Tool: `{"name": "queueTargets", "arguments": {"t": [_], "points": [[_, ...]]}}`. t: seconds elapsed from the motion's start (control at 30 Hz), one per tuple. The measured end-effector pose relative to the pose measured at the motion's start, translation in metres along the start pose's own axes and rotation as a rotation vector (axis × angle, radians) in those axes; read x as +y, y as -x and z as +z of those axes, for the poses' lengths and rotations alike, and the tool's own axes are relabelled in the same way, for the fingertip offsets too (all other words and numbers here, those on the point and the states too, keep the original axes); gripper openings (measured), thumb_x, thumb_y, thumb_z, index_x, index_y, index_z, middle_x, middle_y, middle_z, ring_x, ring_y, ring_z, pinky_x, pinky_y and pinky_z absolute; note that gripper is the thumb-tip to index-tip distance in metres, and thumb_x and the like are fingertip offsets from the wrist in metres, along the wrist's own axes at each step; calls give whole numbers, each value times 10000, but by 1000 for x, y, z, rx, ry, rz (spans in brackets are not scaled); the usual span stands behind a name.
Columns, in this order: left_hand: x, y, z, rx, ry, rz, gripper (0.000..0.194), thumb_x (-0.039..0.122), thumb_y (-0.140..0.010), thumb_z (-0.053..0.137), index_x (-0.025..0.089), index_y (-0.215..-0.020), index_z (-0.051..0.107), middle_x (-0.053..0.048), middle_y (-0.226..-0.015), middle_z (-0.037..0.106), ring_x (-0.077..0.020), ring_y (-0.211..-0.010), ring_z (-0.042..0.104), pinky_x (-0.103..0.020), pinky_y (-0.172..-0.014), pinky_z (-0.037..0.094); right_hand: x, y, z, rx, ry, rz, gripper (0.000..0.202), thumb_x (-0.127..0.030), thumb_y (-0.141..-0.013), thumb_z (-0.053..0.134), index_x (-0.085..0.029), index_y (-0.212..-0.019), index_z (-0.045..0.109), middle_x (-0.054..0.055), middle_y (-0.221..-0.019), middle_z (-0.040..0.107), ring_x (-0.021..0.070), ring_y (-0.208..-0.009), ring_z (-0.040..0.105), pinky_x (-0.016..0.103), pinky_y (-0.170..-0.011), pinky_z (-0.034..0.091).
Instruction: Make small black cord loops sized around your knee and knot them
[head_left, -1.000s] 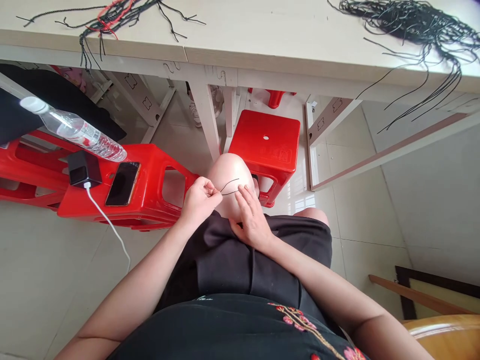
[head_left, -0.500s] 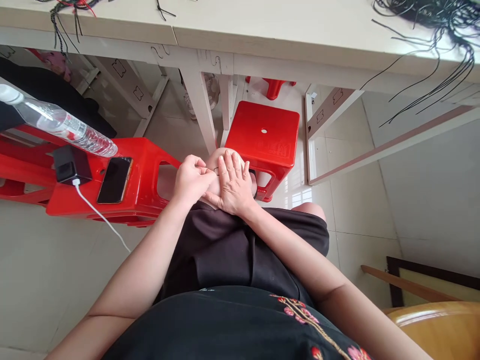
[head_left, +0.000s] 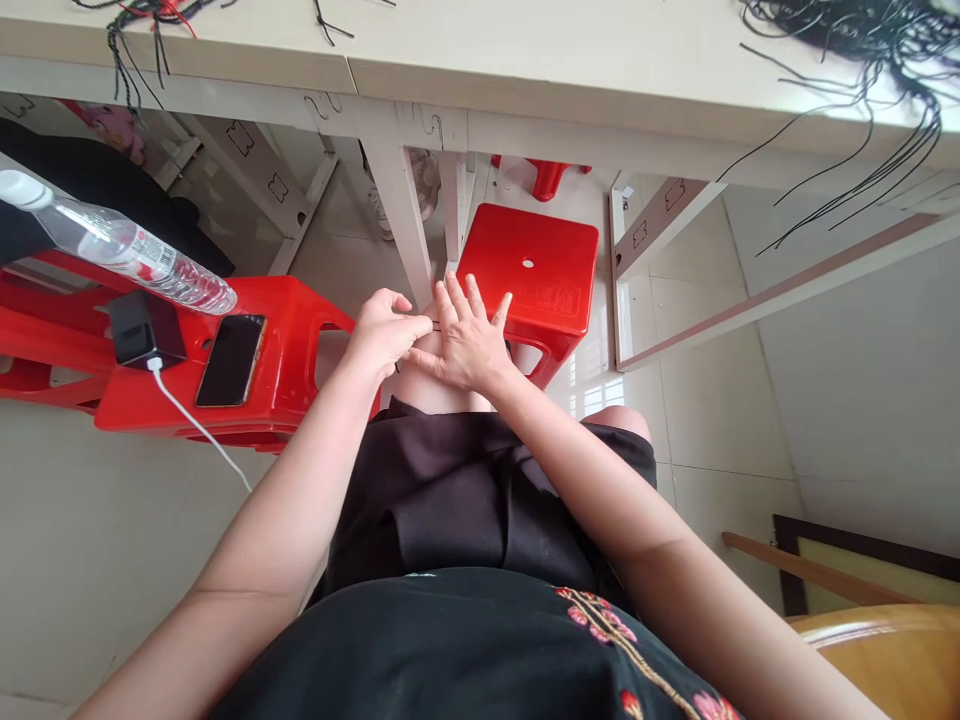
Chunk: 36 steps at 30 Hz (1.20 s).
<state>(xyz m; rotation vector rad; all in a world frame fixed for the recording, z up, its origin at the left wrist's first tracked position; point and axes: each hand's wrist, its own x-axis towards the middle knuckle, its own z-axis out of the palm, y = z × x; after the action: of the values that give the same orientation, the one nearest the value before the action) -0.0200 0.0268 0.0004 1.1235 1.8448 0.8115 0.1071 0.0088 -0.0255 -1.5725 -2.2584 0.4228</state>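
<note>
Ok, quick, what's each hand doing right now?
Left hand: closed, pinching a thin black string.
Right hand: open, spread out over the bare leg; can't see what's under the palm.

The left grip point(head_left: 384, 335) pinches beside the right grip point(head_left: 472, 348), palm down with fingers point(head_left: 457, 298) spread.

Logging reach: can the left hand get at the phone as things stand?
Probably yes: the phone lies uncovered on the red stool, nothing visibly blocking the left hand, though that hand seems to be pinching a black cord.
</note>
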Motion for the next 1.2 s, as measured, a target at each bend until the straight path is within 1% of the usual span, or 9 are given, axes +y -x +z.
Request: {"name": "queueTargets", "arguments": {"t": [0.13,0.23,0.33,0.4,0.47,0.6,0.8,1.07,1.2], "points": [[-6,15,1,-88,83,77,358,128,-495,591,239,-789,419,68,-569,514,-101,-449,452,-230,-449,316,7,20,2,-10,-87,-15,787,-626,-878,334,-164,-1492,166,114,-1575,95,363,-1440,26,736,-1037,73],[-11,35,0,-144,93,203,313,141,-538,599,236,-769,411,65,-577,542,-110,-498,505,-235,-500,372,13,42,1,19,-155,-70,568,-487,-928,368,-230,-1435,340,73,-1556,214,339,-1441,76,699,-1057,152],[-11,59,0,-221,16,282,267,147,-574,604,229,-732,406,66,-554,523,-113,-528,523,-237,-533,391,16,60,-2,109,-266,-175,400,-311,-926,406,-206,-1290,533,89,-1414,474,282,-1373,300,579,-1101,234],[-9,71,1,-246,-13,294,253,147,-588,604,227,-708,397,72,-539,497,-104,-512,502,-235,-522,381,18,69,-4,125,-400,-209,357,-239,-897,431,-191,-1213,589,96,-1239,619,238,-1204,499,482,-1056,357],[-9,80,3,-245,2,291,248,156,-602,607,226,-697,390,72,-549,492,-96,-500,482,-235,-512,377,19,74,-3,93,-573,-127,301,-241,-870,481,-199,-1128,630,76,-1085,687,207,-1010,605,418,-949,460],[-14,85,7,-202,37,282,242,178,-628,610,226,-698,383,63,-596,520,-91,-515,493,-234,-526,402,22,80,1,-66,-996,133,257,-410,-824,579,-179,-877,679,35,-817,701,164,-764,640,328,-751,535],[-23,84,8,-126,-140,304,247,201,-647,604,234,-697,364,70,-548,489,-107,-487,487,-234,-489,366,19,80,1,-141,-1372,254,374,-459,-714,691,-208,-988,645,-12,-768,664,111,-659,609,279,-682,543],[-22,84,11,-73,-293,326,245,222,-662,594,242,-697,352,68,-534,472,-124,-492,480,-246,-493,329,11,70,15,-49,-1245,323,312,-496,-801,569,-187,-815,614,-47,-565,533,85,-481,478,221,-495,438],[-26,81,12,29,-314,301,227,226,-656,584,243,-701,363,54,-574,510,-144,-547,524,-256,-532,347,12,65,24,190,-961,298,283,-435,-855,503,-185,-758,594,-6,-657,591,125,-631,543,261,-666,473]]}}
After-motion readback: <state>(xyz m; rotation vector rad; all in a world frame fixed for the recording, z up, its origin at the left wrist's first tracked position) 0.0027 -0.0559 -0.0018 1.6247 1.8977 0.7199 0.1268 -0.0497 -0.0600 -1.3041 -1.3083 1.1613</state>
